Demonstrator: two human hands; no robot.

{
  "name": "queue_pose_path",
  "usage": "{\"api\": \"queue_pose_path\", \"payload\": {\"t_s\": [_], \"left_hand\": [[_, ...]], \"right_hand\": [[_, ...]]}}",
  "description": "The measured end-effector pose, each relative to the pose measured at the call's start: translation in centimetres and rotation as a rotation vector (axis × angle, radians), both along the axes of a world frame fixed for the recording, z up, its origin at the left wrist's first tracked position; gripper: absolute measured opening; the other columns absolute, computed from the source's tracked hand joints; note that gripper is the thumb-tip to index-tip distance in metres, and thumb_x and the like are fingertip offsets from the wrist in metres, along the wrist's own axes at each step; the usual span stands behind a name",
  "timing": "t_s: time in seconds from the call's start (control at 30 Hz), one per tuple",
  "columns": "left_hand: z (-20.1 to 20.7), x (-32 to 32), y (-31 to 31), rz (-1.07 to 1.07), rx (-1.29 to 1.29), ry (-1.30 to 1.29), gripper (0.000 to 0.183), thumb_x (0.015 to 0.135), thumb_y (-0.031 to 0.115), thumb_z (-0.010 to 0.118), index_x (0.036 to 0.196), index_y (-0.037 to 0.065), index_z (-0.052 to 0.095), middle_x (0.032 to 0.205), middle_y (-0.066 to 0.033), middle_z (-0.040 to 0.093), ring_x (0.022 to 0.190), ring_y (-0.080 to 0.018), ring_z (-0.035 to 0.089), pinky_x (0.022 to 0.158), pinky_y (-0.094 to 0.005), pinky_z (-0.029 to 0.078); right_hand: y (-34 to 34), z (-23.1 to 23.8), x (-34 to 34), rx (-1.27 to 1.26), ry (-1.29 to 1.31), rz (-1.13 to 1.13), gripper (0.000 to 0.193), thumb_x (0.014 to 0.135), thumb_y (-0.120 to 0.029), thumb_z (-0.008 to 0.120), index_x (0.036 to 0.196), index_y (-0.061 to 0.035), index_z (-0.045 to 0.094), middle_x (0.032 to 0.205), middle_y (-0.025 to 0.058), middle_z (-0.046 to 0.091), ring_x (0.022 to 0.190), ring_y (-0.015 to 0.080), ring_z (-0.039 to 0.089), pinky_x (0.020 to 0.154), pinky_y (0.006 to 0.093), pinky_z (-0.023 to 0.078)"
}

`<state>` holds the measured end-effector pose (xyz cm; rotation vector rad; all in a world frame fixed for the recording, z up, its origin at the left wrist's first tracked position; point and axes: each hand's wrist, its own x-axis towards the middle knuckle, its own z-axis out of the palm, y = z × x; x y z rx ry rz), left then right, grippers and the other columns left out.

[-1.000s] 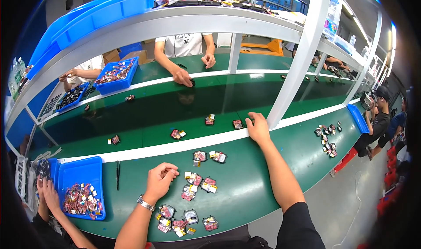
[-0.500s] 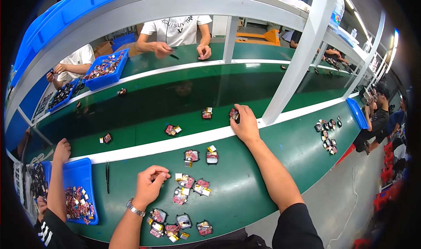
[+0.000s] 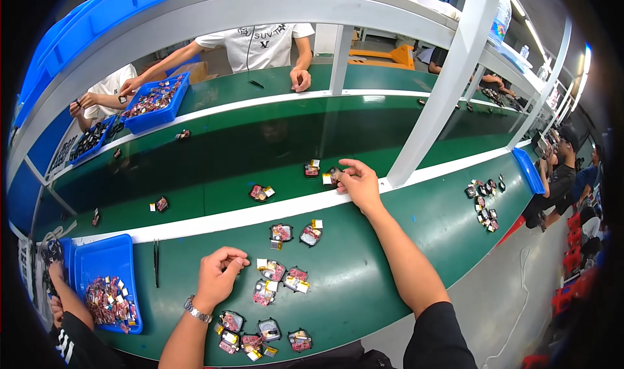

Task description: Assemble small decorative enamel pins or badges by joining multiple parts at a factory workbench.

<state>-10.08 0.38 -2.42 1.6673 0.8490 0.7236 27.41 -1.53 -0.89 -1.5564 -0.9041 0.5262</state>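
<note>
My right hand (image 3: 359, 187) reaches over the white rail. Its fingertips are on an open black casing (image 3: 334, 174) with a small yellow-and-silver battery at its side, on the green conveyor belt (image 3: 221, 148). A similar casing (image 3: 312, 168) lies just left of it. My left hand (image 3: 221, 277), with a metal watch at the wrist, is over the green table with fingers curled together; nothing shows in them. Between and below my hands lie more open casings with pinkish-red insides and batteries: a pair (image 3: 281, 233), a middle cluster (image 3: 270, 270) and a near group (image 3: 252, 342).
Black tweezers (image 3: 156, 264) lie beside a blue bin (image 3: 133, 271) of small red-and-yellow parts. A co-worker's arm (image 3: 73, 307) is left of it. A white post (image 3: 437, 102) rises right of my right hand. More casings (image 3: 482, 203) lie far right. Two people work across the belt.
My right hand and the casing have shifted slightly left, and its battery now shows. Other belt pieces have drifted right. The near-left co-worker's hand has drawn back; one across reaches to a bin.
</note>
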Motion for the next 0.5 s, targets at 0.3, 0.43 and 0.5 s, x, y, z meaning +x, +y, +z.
{"api": "queue_pose_path", "payload": {"t_s": [0.3, 0.43, 0.5], "left_hand": [[0.02, 0.04, 0.03, -0.010, -0.009, -0.011, 0.010, 0.092, 0.004, 0.058, 0.098, -0.001, 0.064, 0.087, -0.0079, 0.070, 0.078, -0.0103, 0.065, 0.068, -0.0222, 0.051], [-0.15, 0.06, 0.08, -0.009, -0.002, -0.015, 0.010, 0.092, 0.004, 0.058, 0.098, -0.001, 0.064, 0.087, -0.0081, 0.070, 0.078, -0.0102, 0.064, 0.068, -0.0222, 0.051], [-0.09, 0.02, 0.03, -0.006, -0.004, -0.009, 0.010, 0.092, 0.004, 0.058, 0.099, -0.001, 0.064, 0.087, -0.0082, 0.070, 0.078, -0.0102, 0.064, 0.068, -0.0223, 0.051]], "right_hand": [[0.29, 0.13, 0.06, 0.126, 0.497, 0.121, 0.021, 0.089, 0.001, 0.062, 0.109, 0.0056, 0.056, 0.095, 0.0115, 0.064, 0.083, 0.0176, 0.068, 0.076, 0.0251, 0.058], [0.19, 0.19, 0.40, 0.185, 0.551, 0.100, 0.018, 0.089, 0.005, 0.057, 0.107, 0.0042, 0.053, 0.099, 0.0129, 0.064, 0.087, 0.0202, 0.068, 0.079, 0.0259, 0.058], [0.21, 0.17, 0.50, 0.199, 0.551, 0.104, 0.018, 0.089, 0.006, 0.056, 0.106, 0.0042, 0.052, 0.099, 0.0130, 0.064, 0.088, 0.0206, 0.068, 0.079, 0.0261, 0.058]]}}
